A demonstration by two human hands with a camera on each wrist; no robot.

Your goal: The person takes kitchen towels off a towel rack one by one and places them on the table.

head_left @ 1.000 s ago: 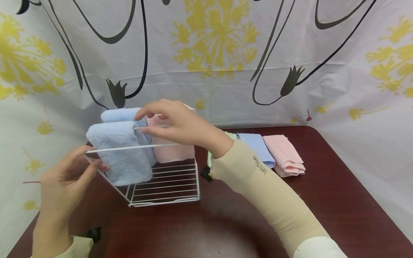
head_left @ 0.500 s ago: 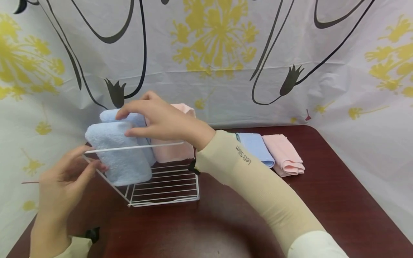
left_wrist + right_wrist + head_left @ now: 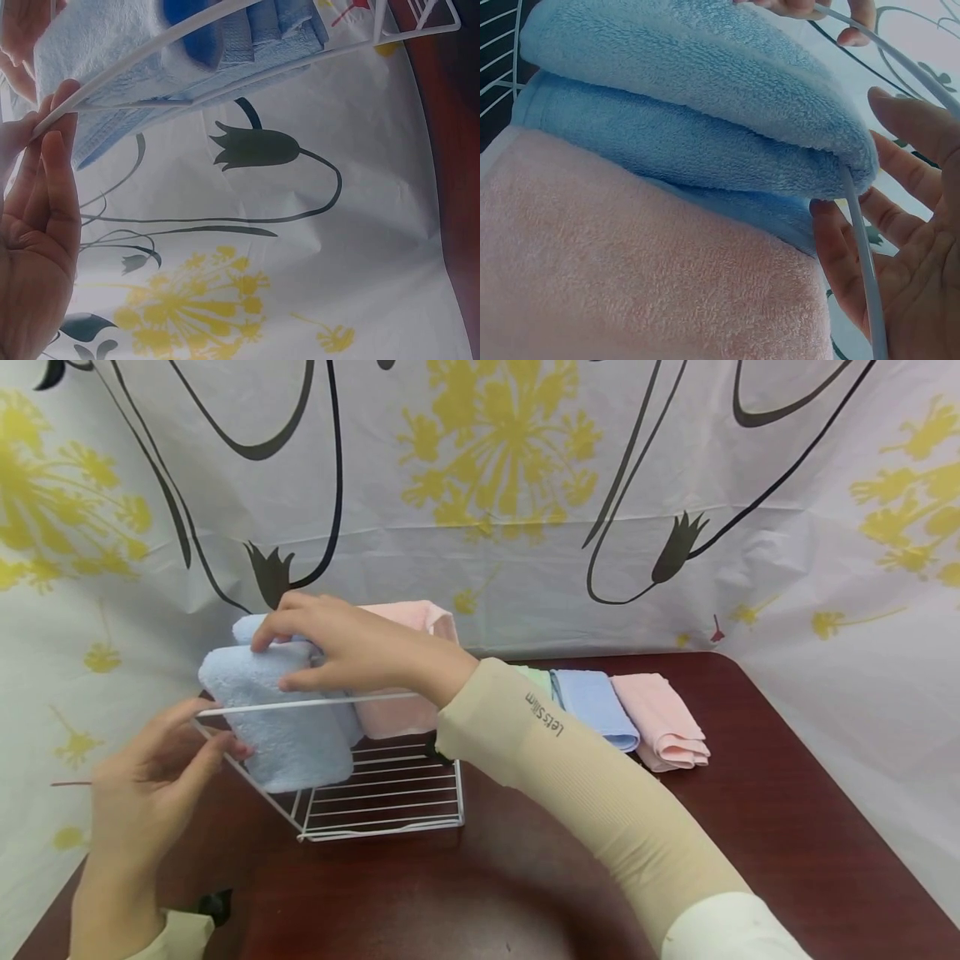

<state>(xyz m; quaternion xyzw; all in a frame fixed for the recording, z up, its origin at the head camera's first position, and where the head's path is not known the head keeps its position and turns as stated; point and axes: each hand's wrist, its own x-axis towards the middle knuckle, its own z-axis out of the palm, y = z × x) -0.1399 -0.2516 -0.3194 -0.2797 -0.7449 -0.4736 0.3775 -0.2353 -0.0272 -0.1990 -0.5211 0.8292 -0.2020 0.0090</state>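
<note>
A white wire drying rack (image 3: 385, 818) stands on the table, its upper corner pinched between the thumb and fingers of my left hand (image 3: 157, 777). In the left wrist view those fingers (image 3: 61, 161) lie along the white rod. A light blue towel (image 3: 288, 747) drapes over the front rod, and a second blue towel (image 3: 682, 139) hangs behind it. Farther back is a pink towel (image 3: 667, 262). My right hand (image 3: 341, 643) reaches over the rack with loosely bent fingers, the fingertips at the front towel's top edge and the thumb before its face.
To the right, folded green (image 3: 536, 678), blue (image 3: 596, 706) and pink (image 3: 660, 718) cloths lie in a row on the dark red table (image 3: 757, 777). A white curtain (image 3: 525, 568) with flower prints surrounds the table's back and sides.
My right hand has moved left along the rod and then lowered to the front blue towel's top. My left hand keeps its hold on the rack corner.
</note>
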